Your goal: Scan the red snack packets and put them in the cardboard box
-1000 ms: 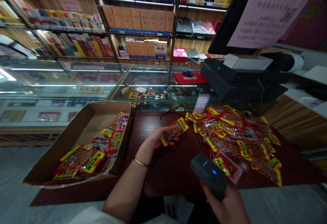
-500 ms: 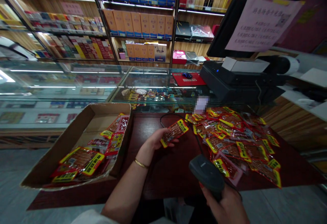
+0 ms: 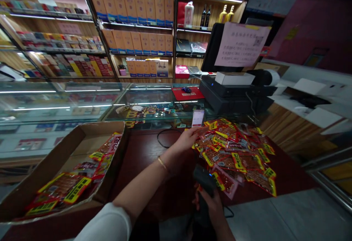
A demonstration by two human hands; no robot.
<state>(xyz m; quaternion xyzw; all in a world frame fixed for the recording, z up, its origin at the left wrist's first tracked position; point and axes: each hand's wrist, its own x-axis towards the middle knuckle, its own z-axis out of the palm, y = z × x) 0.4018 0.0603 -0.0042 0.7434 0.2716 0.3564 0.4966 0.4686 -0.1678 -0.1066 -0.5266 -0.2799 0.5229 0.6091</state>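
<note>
My left hand point(image 3: 189, 138) reaches over the near-left edge of a pile of snack packets point(image 3: 233, 145), fingers stretched out and touching or just above it. What lies under its fingers is partly hidden. In my right hand point(image 3: 213, 200) is a dark handheld barcode scanner point(image 3: 203, 178), gripped by the handle, with a small blue light glowing on its head. The packets are clear, with red and yellow labels and brown strips inside. To the left, a cardboard box point(image 3: 118, 153) holds several similar packets.
The dark red wooden table point(image 3: 143, 160) carries the box and the pile. Behind it stand a glass display counter point(image 3: 110, 105) and a black cash register point(image 3: 228, 98). A small white card stand point(image 3: 198, 119) rises behind the pile. The scanner's cable point(image 3: 159, 140) loops across the table.
My left hand has moved right to the pile; the packet it held is no longer distinct in it. The scanner's head has turned and its blue light shows. The view has shifted right.
</note>
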